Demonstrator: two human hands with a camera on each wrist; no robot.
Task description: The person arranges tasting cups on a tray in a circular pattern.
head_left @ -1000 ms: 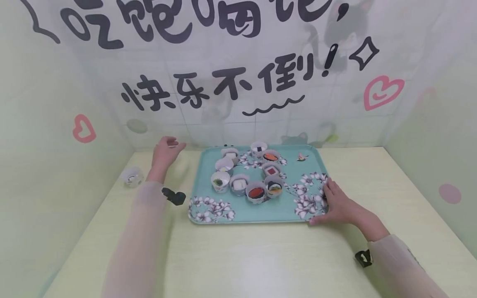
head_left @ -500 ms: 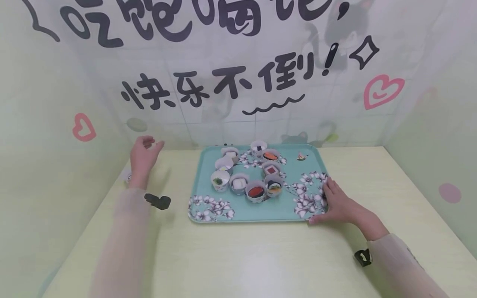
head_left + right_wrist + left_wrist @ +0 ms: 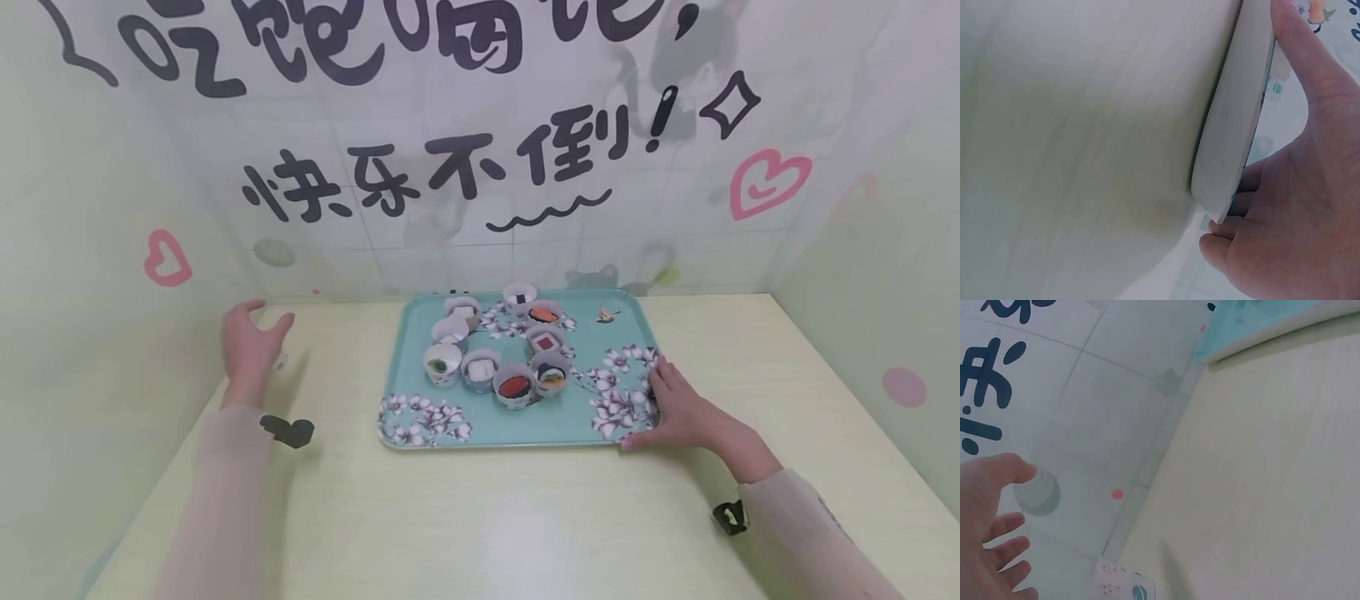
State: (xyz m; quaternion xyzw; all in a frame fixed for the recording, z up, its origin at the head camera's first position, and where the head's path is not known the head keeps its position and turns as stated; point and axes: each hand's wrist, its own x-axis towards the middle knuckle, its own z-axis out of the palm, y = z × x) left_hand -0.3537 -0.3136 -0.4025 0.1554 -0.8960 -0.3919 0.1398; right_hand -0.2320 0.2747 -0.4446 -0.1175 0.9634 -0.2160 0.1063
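My left hand (image 3: pixel 251 350), its thumb and fingers spread apart, hovers at the table's far left with nothing in its grasp. Behind it, mostly hidden in the head view, stands a small white patterned cup (image 3: pixel 1124 584), which shows at the bottom of the left wrist view. My right hand (image 3: pixel 682 412) grips the near right corner of a turquoise flowered tray (image 3: pixel 517 429), thumb at the front edge and fingers along the right side. Several small cups form a rough ring on the tray, among them one with a red topping (image 3: pixel 514 388) and one with green inside (image 3: pixel 442 365).
The pale wooden table (image 3: pixel 480 517) stretches in front of the tray. Behind it rises a white wall (image 3: pixel 442 258) with black lettering, and side walls close in the left and right. A cup with an orange topping (image 3: pixel 543 315) sits near the tray's back.
My left hand has moved left, away from the tray to the lone cup, and its thumb and fingers have spread wider. The right hand and tray stay in place.
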